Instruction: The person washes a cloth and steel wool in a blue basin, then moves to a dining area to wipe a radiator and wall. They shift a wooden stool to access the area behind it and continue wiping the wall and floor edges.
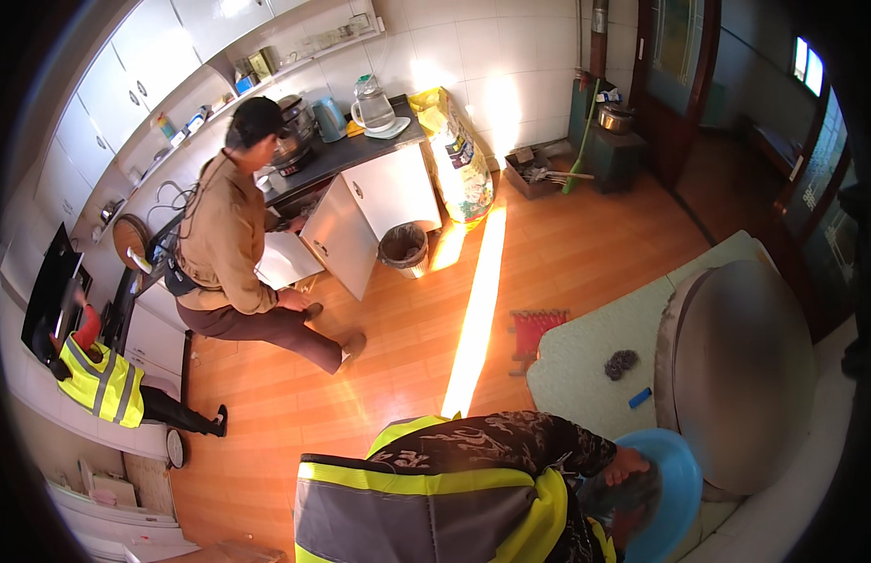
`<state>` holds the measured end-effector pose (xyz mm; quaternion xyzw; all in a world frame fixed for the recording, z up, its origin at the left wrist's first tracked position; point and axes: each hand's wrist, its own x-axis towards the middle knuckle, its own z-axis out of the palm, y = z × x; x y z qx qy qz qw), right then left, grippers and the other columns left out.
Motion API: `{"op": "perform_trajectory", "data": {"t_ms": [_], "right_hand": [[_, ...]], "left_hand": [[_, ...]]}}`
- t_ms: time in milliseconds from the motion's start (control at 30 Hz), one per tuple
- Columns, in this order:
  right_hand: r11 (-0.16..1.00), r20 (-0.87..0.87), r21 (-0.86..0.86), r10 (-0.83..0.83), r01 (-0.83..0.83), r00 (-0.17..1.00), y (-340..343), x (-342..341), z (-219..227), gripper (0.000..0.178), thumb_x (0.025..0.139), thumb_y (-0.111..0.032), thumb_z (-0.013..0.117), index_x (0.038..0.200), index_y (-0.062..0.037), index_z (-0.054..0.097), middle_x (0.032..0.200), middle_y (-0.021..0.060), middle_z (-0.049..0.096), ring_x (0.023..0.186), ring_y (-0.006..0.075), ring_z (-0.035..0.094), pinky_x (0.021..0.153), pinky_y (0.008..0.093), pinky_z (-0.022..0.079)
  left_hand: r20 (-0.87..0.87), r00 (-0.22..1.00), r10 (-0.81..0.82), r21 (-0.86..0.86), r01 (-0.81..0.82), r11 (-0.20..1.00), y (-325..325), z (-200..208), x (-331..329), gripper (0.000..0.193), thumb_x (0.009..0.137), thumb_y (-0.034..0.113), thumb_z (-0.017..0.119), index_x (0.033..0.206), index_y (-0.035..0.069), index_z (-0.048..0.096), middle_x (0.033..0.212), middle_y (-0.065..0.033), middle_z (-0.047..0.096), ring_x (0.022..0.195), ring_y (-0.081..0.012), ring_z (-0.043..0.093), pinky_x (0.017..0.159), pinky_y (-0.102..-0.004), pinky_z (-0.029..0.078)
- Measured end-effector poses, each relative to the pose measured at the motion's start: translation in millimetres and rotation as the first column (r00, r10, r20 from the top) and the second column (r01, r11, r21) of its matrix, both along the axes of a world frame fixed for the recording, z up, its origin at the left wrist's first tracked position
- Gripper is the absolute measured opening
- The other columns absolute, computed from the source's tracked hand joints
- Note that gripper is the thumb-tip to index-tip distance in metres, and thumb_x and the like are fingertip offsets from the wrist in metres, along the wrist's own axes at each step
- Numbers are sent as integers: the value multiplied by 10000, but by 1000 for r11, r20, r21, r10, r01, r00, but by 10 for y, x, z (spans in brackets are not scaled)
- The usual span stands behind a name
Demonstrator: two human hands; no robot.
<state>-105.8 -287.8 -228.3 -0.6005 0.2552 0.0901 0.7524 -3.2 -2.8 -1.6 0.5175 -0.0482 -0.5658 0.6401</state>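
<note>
At the lower right my left hand (pixel 627 464), at the end of a dark patterned sleeve, reaches over the near rim of a light blue basin (pixel 684 477). Its fingers are curled, and what they hold cannot be made out. A blurred dark grey mass (pixel 612 499) lies below it inside the basin. Deeper in the basin a reddish blur appears to be my right hand (pixel 627 525), with its fingers indistinct. Beside the basin, on a pale green stove top (pixel 586 361), sit a blue block (pixel 640 398) and a dark wiry scouring pad (pixel 620 365).
A large round metal lid (pixel 736 375) covers much of the stove top. One person (pixel 224 235) leans toward an open cabinet door (pixel 342 239); another, in a yellow vest (pixel 102 380), reaches up at the far left. A waste bin (pixel 404 251) and a red-seated stool (pixel 537 336) stand on the floor.
</note>
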Motion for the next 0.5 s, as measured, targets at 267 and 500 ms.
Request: {"op": "perform_trajectory", "data": {"t_ms": [267,500], "right_hand": [[507,60,-860,212,-57,975,402,125,1565,599,720,-256,626,1219,30,455,1148,220,537,1080,377,522,909,442,419],[634,303,-772,325,31,896,922,138,2548,536,688,-70,555,1213,-3,469,1147,200,548,1102,337,526,962,391,406]], "left_hand": [[-13,998,62,128,-60,990,-127,-66,14,718,885,515,464,1390,41,277,1357,-266,346,1161,-411,442,937,-545,422],[487,866,115,-353,75,933,-37,-301,-43,776,700,330,761,1322,89,365,1175,-145,455,880,-285,576,771,-443,503]]}}
